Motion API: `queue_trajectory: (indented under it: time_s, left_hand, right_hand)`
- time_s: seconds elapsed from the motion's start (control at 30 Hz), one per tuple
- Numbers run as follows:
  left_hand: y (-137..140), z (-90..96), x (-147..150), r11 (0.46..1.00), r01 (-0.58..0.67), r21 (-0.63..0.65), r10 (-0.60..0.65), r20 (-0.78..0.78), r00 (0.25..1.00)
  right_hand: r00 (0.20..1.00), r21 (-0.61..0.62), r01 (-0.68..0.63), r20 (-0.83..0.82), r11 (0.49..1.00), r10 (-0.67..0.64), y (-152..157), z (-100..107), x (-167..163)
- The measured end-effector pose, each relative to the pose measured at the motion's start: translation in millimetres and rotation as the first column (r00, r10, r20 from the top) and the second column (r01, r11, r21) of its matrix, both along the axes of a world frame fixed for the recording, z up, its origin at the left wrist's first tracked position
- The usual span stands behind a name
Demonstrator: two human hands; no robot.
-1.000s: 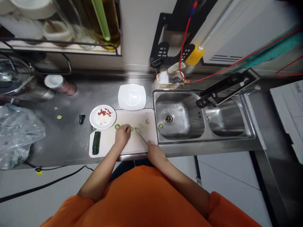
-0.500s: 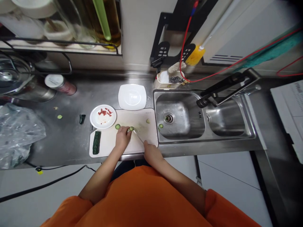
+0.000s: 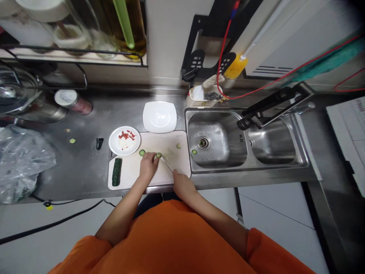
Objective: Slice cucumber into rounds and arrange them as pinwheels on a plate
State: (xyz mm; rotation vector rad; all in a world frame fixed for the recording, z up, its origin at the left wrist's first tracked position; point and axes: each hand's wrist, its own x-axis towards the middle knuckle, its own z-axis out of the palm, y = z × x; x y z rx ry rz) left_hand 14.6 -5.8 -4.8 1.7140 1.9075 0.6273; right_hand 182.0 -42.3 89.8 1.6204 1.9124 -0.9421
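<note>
My left hand [image 3: 149, 164] is closed on a small cucumber piece [image 3: 159, 155], its green cut face showing beyond the fingertips, over the white cutting board [image 3: 167, 176]. My right hand [image 3: 183, 185] wraps the handle of a knife [image 3: 167, 164], whose narrow blade slants up to the left and meets the piece. Just left of the left fingers lies a cucumber slice [image 3: 142, 152]. A length of dark green cucumber [image 3: 116, 172] rests at the board's left end. Toward the upper right of the board is a thin pale scrap [image 3: 178, 145].
A round plate [image 3: 115, 147] with red bits overlaps the board's upper left corner; a square white plate [image 3: 159, 116] sits behind. To the right is the steel sink [image 3: 219, 152] with a faucet [image 3: 265, 110]. A cucumber end [image 3: 99, 143] and plastic bag [image 3: 25, 160] lie left.
</note>
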Motion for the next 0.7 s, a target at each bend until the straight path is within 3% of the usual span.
queue_trajectory:
  time_s: [0.57, 0.7]
  left_hand:
    - [3.1, 0.4, -1.3, 1.0, 0.007, -0.024, -0.007, -0.003, 1.0]
    - [6.2, 4.0, 0.2, 0.999, -0.003, -0.043, 0.004, 0.012, 1.0]
  right_hand:
    - [1.0, -0.024, 0.012, -0.019, 1.0, -0.013, -0.8, 5.8, 0.1]
    - [0.999, -0.082, 0.031, 0.03, 0.996, -0.029, -5.4, 11.2, 7.3]
